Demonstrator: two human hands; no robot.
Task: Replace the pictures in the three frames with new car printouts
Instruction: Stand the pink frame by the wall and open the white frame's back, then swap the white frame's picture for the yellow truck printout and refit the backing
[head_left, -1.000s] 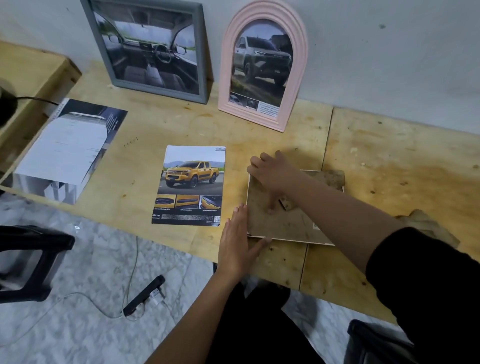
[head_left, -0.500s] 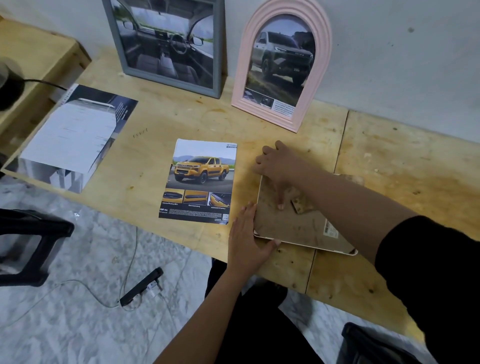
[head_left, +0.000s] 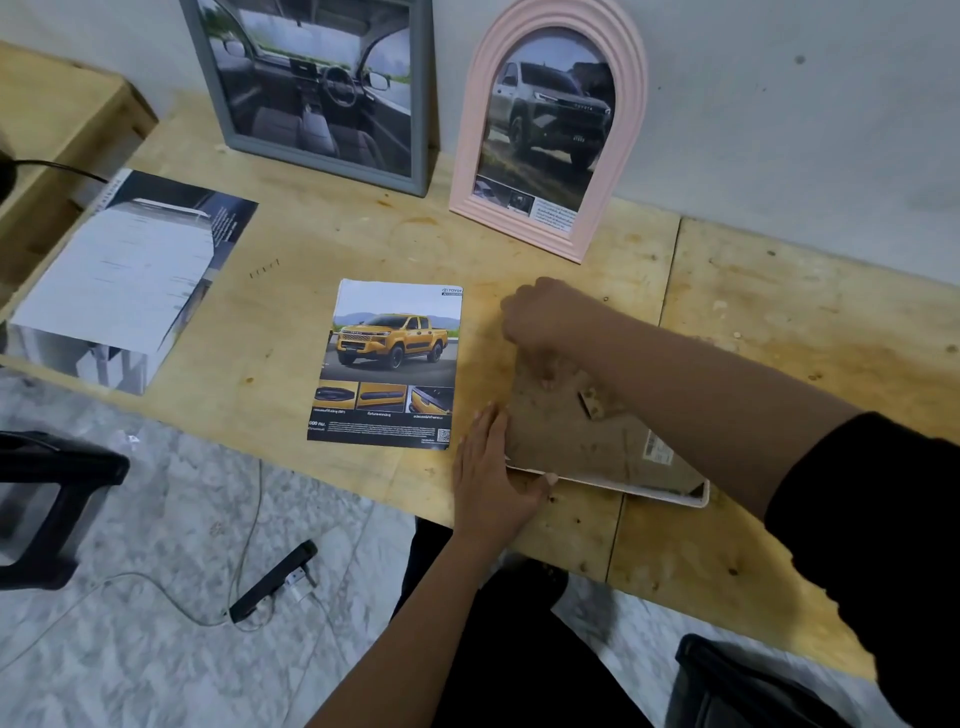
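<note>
The right hand (head_left: 545, 319), which lay spread on the back of the face-down frame (head_left: 571, 447) half a second ago, has bunched up at that frame's 10 o'clock corner. Its fingers are curled down onto the brown backing, but the knuckles hide the fingertips, so it cannot be told whether they pinch anything. The left hand (head_left: 491, 475) lies flat with straight fingers along the frame's 9 o'clock edge, its thumb touching the near rim, and grips nothing.

The forearm crosses the frame and covers its far right part, half of a small stand piece (head_left: 597, 405) and part of a sticker (head_left: 658, 451). The frame's picture side faces the table (head_left: 779, 338) and cannot be seen.

The car printout (head_left: 389, 364), showing a yellow pickup, lies face up just beside the frame at its 9 o'clock. At 11 o'clock a grey frame (head_left: 311, 88) leans on the wall, its top cut off. At 12 o'clock stands a pink arched frame (head_left: 550, 130). A stack of papers (head_left: 119, 280) overhangs the table's edge far out at 9 o'clock, its print too blurred to read.
</note>
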